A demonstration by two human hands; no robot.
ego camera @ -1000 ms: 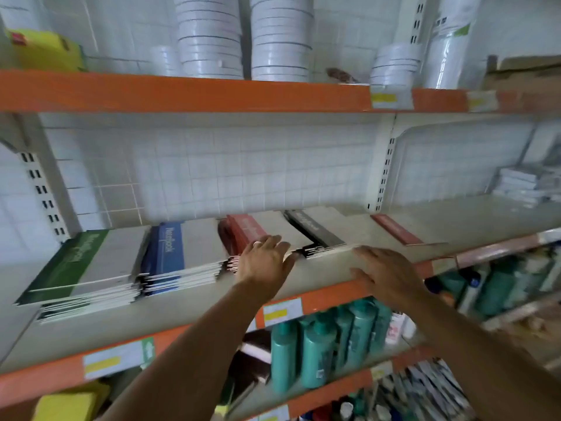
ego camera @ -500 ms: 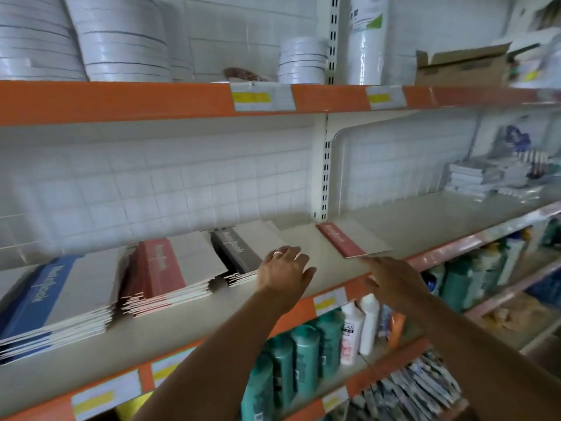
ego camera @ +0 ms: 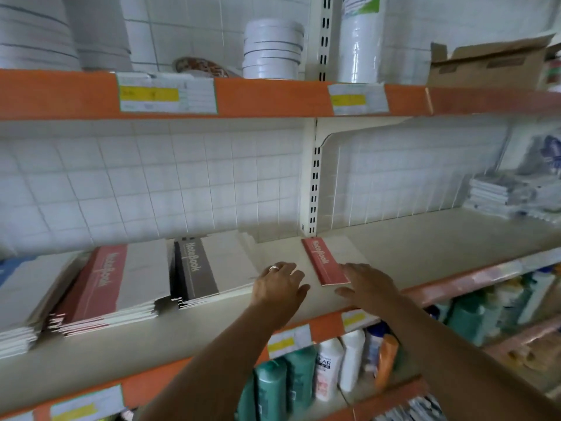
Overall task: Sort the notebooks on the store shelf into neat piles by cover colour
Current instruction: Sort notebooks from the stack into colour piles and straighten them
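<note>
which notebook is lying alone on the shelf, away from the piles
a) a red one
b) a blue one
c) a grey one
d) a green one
a: the single red notebook lies by itself right of the grey pile, with the right hand resting on its near edge.

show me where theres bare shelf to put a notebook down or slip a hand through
Bare shelf runs right of the lone red notebook up to the white packs. A narrower gap lies between that notebook and the grey pile, where the left hand sits. Left of it, the piles crowd together.
</note>
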